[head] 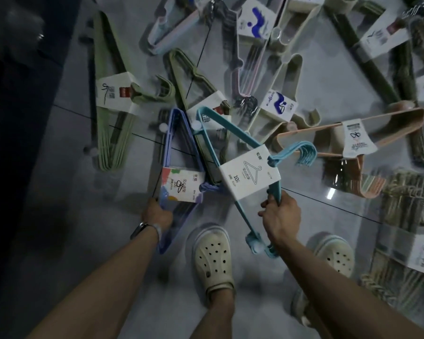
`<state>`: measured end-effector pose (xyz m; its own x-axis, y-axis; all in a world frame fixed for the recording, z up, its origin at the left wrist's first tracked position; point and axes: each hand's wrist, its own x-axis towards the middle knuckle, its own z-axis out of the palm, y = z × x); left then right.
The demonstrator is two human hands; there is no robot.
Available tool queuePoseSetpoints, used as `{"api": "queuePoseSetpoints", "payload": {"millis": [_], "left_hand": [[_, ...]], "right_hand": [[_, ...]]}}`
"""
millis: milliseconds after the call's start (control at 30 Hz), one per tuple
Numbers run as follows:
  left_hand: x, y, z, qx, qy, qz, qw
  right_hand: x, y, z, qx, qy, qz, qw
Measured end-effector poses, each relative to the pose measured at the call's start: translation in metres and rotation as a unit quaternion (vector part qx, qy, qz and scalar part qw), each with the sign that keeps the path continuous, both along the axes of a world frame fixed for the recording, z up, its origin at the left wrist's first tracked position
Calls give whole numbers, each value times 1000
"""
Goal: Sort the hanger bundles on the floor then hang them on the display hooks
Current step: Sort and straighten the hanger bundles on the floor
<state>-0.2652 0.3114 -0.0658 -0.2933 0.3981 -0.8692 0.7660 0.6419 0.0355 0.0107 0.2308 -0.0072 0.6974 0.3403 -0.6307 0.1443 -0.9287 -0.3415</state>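
The left hand is curled round the purple bundle, the right hand round the teal bundle. Both are best lifted level and apart, so hooks are not snagged on the green bundles strewn beyond the left hand.

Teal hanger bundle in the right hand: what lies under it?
An olive-green bundle lies beneath the teal bundle, on the tiled floor. Its lower end is hidden behind the teal bundle's card.

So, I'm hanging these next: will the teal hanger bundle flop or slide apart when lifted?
Probably stiff: the teal hanger bundle shows no sag in the right hand. Its paper sleeve likely binds them. Gripped off-centre, it may swing.
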Motion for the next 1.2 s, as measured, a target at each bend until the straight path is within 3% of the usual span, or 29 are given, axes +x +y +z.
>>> {"api": "queuePoseSetpoints", "payload": {"millis": [200, 400, 833, 1033, 1200], "left_hand": [[8, 8, -19, 69, 22, -59, 996], [2, 6, -6, 105, 26, -174, 979], [-11, -10, 39, 220, 5, -171, 960], [-30, -17, 53, 261, 73, -171, 947], [-44, -30, 69, 300, 71, -170, 936]], "right_hand": [[-1, -32, -23, 12, -34, -58, 998], [-4, -78, -33, 39, 12, -129, 991], [3, -129, -40, 24, 46, -207, 977], [-4, -146, -44, 30, 54, -241, 969], [-5, -161, -47, 30, 42, -238, 970]]}}
